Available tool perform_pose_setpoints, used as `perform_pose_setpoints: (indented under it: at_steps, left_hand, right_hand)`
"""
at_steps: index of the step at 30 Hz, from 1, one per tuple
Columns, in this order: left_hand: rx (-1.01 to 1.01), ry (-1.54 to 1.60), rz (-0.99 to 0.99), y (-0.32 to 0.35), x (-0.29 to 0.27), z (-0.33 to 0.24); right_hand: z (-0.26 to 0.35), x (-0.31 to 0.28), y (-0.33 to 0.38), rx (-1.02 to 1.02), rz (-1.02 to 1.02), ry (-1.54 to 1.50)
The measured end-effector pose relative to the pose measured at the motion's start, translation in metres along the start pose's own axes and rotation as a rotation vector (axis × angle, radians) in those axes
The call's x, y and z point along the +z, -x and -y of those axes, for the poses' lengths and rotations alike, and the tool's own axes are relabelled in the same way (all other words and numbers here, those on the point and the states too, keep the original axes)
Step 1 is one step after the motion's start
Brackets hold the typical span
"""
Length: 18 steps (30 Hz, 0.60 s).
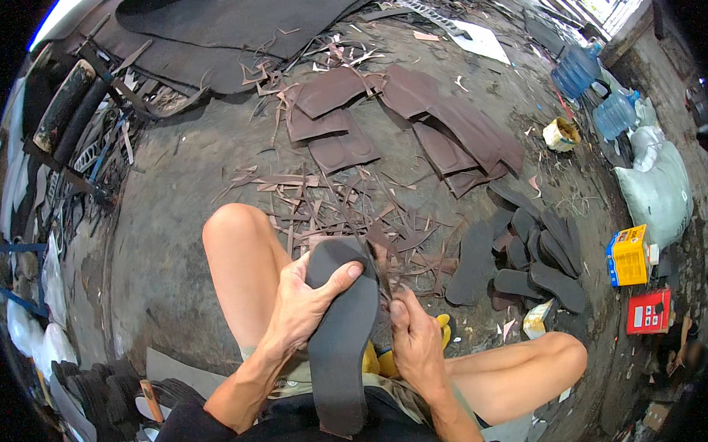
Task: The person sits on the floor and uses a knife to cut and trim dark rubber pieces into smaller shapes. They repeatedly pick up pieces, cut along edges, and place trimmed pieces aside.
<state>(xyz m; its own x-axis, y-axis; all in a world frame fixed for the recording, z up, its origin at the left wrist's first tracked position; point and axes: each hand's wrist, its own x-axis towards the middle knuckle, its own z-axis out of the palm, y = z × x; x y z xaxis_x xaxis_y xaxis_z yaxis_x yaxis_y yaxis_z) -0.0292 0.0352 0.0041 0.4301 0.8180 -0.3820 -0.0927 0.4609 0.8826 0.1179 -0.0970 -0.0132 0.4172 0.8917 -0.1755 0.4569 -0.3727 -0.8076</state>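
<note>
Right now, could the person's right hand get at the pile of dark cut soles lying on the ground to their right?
Probably not freely: the right hand is gripping a blade against the grey sole, and the pile of dark soles lies beyond the raised right knee.

The left hand (pixel 298 304) grips a dark grey sole blank (pixel 344 333) — the right hand (pixel 415 342) trims its edge with a blade (pixel 381 275), over brown offcut strips (pixel 329 210).

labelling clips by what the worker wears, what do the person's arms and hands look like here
Both forearms are bare from the elbow down, with no sleeves showing on them. The left hand and right hand are ungloved. No watch, ring, bracelet or bandage shows on either wrist or hand. Both are lean, with knuckles and tendons standing out.
</note>
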Motion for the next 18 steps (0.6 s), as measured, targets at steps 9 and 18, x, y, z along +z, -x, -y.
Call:
perform_pose_setpoints:
  at_steps: [9, 18]
  left_hand:
    - [0.001, -0.193, 0.255, 0.009, -0.011, 0.001]
    - [-0.083, -0.396, 0.302, -0.008, -0.055, -0.038]
  right_hand:
    - [0.008, -0.006, -0.028, 0.051, 0.04, -0.062]
    - [0.002, -0.055, 0.006, 0.047, 0.312, -0.07]
